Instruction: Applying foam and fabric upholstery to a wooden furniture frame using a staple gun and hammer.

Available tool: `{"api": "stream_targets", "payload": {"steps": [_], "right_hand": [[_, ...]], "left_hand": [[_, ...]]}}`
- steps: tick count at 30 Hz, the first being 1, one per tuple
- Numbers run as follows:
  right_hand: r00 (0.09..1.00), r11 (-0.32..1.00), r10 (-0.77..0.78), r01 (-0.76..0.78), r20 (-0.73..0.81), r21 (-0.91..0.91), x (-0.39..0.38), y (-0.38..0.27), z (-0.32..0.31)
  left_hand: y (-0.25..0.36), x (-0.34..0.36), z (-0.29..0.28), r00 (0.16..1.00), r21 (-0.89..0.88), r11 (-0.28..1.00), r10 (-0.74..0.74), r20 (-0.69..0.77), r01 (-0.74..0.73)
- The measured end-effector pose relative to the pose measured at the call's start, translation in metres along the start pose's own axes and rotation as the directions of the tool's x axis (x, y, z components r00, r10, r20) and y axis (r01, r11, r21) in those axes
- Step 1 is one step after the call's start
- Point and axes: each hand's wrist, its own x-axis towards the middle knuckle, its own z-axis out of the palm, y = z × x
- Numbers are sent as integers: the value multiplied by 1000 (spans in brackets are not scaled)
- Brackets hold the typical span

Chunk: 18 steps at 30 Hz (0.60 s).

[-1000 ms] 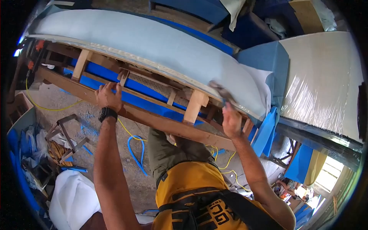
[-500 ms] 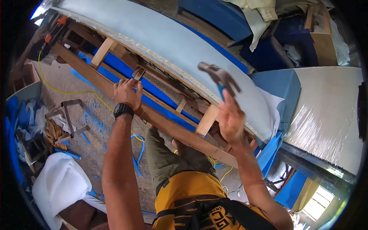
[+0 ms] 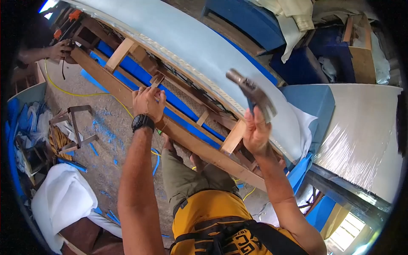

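Observation:
A claw hammer (image 3: 253,91) is in my right hand (image 3: 257,134), its blue grip partly hidden by my fingers, its blurred metal head over a pale padded panel (image 3: 187,46). Below lies a long wooden frame (image 3: 204,148) with cross slats and blue material showing between its rails. My left hand (image 3: 148,104), with a black watch at the wrist, rests at the frame's front rail. Its fingers are bent and close together; whatever they pinch, if anything, is too small to see. A short wooden piece (image 3: 157,80) sits just beyond those fingertips.
Another person's hand (image 3: 61,50) is at the frame's far left end, near an orange-and-black tool (image 3: 57,34). A yellow cable (image 3: 80,94) crosses the floor. White padding (image 3: 66,199) lies lower left; a plastic-wrapped panel (image 3: 361,136) stands right.
The hammer and my right hand have shifted slightly right. The other person's hand now shows at the frame's left end. My left hand stays at the rail as the view shifts a little.

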Motion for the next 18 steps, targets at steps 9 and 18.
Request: {"api": "stream_targets", "payload": {"steps": [9,18], "right_hand": [[945,978,210,-202,251,-57,8,9,16],[831,952,303,-242,467,-187,25,10,18]], "left_hand": [[-1,-1,1,1000,-3,1000,2,2,-2],[-2,-1,3,1000,-22,1000,10,-10,-10]]}}
